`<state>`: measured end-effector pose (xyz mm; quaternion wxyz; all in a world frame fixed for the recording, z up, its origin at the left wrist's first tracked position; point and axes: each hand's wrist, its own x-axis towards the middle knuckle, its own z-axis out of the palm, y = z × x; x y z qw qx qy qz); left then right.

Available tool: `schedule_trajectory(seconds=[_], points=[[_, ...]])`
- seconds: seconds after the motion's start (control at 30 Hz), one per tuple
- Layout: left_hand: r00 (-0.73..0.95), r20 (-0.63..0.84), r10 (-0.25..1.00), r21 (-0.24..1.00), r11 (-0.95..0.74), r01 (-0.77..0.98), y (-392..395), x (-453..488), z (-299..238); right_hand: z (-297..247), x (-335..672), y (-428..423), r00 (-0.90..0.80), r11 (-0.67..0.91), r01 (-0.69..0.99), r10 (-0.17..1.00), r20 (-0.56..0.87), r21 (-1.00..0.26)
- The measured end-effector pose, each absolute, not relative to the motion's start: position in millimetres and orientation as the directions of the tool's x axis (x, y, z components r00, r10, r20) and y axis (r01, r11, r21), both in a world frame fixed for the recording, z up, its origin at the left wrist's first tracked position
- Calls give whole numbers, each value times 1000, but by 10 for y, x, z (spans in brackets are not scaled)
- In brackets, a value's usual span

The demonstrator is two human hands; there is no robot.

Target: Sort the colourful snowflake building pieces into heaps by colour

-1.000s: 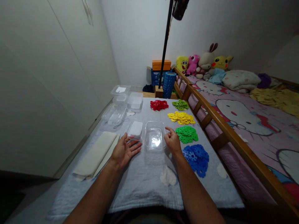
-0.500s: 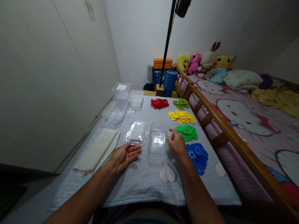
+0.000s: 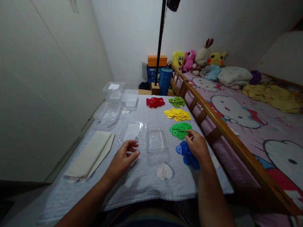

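Observation:
A clear plastic container (image 3: 156, 138) sits open in the middle of the cloth-covered table, with its clear lid (image 3: 130, 132) lying to its left. My left hand (image 3: 125, 155) hovers by the lid's near edge, fingers curved and thumb apart, holding nothing. Over on the right, my right hand (image 3: 197, 146) is above the edge between the green flower-shaped plastic pieces (image 3: 180, 130) and the blue ones (image 3: 187, 154). Its thumb and index finger are a little apart, and nothing shows between them. Part of the blue pile is hidden beneath this hand.
Farther back lie piles of yellow (image 3: 177, 114), red (image 3: 155, 102) and light green pieces (image 3: 176, 101). More clear containers (image 3: 107, 112) stand at the back left. A folded beige cloth (image 3: 88, 156) lies at left. A wooden bed rail (image 3: 201, 97) borders the table's right side.
My right hand has moved right from the container to the green and blue piles. My left hand has turned from palm-up to curved fingers near the lid. The view has shifted slightly right.

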<state>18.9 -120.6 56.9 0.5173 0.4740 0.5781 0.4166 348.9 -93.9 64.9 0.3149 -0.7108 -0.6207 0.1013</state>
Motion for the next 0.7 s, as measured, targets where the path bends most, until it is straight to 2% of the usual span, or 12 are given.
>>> schedule_trajectory(seconds=[0.07, 0.13, 0.23, 0.5, 0.7], points=[[52, -27, 998, 947, 8, 322, -1139, 299, 505, 641, 3725, -1027, 237, -77, 831, 945, 225, -551], [132, 115, 985, 860, -165, 483, -1081, 419, 436, 596, 3886, -1129, 214, -88, 853, 958, 191, -514], [197, 227, 954, 710, -301, 636, -1034, 578, 329, 493, 3965, -1267, 170, -80, 880, 974, 152, -468], [312, 512, 801, 458, -561, 690, -1022, 633, 100, 393, 3898, -1353, 190, -121, 902, 973, 129, -415], [344, 564, 751, 415, -618, 668, -1022, 593, 101, 389, 3885, -1351, 181, -107, 900, 973, 140, -422]])
